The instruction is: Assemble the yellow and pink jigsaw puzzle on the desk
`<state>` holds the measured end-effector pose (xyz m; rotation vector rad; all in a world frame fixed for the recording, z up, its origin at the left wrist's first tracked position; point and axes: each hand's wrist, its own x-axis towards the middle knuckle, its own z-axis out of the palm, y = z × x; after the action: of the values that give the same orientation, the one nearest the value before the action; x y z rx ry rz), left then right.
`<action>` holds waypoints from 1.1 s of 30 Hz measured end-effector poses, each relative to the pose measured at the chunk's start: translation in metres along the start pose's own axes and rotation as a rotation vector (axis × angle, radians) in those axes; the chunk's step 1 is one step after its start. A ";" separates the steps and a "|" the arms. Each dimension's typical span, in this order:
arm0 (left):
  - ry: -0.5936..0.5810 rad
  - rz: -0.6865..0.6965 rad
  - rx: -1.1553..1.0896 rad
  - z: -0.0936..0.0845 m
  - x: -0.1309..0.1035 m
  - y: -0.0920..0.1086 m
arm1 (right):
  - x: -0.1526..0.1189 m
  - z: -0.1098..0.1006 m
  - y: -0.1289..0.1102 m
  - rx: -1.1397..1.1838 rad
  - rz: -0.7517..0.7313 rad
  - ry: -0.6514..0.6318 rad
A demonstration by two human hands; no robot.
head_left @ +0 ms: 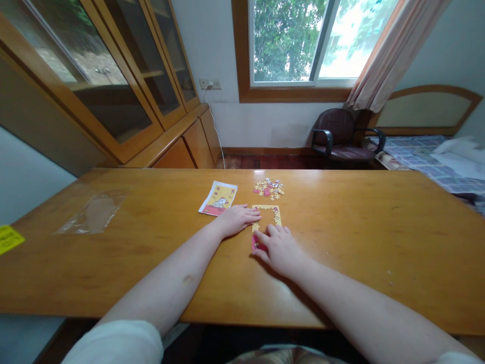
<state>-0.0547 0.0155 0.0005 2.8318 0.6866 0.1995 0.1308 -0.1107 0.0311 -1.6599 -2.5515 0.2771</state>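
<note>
A partly joined jigsaw puzzle [265, 207] lies flat on the wooden table, its yellow and pink border pieces forming a frame around bare wood. My left hand [239, 219] rests with fingers stretched out, their tips on the frame's left side. Over the lower part of the frame is my right hand [281, 247], its fingers spread and the index fingertip touching the left edge near the pink corner. The palm hides much of the bottom and lower right border. Just beyond the frame sits a heap of loose puzzle pieces [267, 189], yellow, pink and some white-backed.
A picture card [220, 197] with a white cartoon animal lies left of the puzzle. Farther left are a clear plastic bag [94, 212] and a yellow label [9, 239]. Beyond the table [364, 222] stand a glass-door cabinet [151, 81], a chair [337, 132] and a bed [428, 156].
</note>
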 end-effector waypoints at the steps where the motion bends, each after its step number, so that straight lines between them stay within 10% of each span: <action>1: 0.003 -0.002 -0.002 0.000 0.000 0.000 | 0.000 -0.001 0.000 0.007 -0.029 0.005; 23: 0.125 -0.144 -0.039 0.001 -0.007 -0.001 | 0.002 0.005 0.008 -0.011 -0.218 0.072; 33: -0.193 -0.307 0.019 0.001 -0.006 0.016 | 0.022 -0.007 0.098 0.089 0.080 -0.121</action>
<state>-0.0532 -0.0019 0.0032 2.6692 1.0655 -0.1301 0.2106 -0.0509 0.0184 -1.7653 -2.5180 0.5047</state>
